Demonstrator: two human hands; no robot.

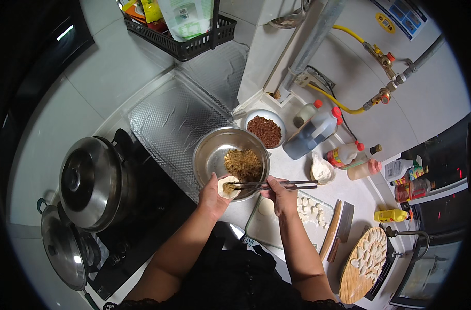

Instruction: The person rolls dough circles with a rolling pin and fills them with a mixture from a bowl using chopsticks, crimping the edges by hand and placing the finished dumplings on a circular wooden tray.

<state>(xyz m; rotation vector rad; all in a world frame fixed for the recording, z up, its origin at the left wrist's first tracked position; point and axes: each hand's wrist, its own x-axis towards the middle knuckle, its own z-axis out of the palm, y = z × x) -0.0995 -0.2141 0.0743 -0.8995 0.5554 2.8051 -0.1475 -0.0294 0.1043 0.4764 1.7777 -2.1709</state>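
On the palm of my left hand (211,201) lies a round dough wrapper (222,192), with a clump of brown filling (228,188) on it. My right hand (279,193) grips a pair of dark chopsticks (255,185), whose tips touch that clump. Just beyond both hands stands a steel mixing bowl (207,149) with chopped brown filling (243,164) inside. Below my right hand is a pale tray (255,228); small dough pieces (311,211) and a flat dough round (265,207) lie on it, partly hidden by my right arm.
A white bowl of reddish-brown crumbs (264,130), a sauce jug (311,133) and a flour scoop (321,170) stand behind. To the right lie a rolling pin (331,228), a cleaver (344,223) and a wooden board (353,279) with dumplings. A lidded pot (90,182) occupies the stove at left.
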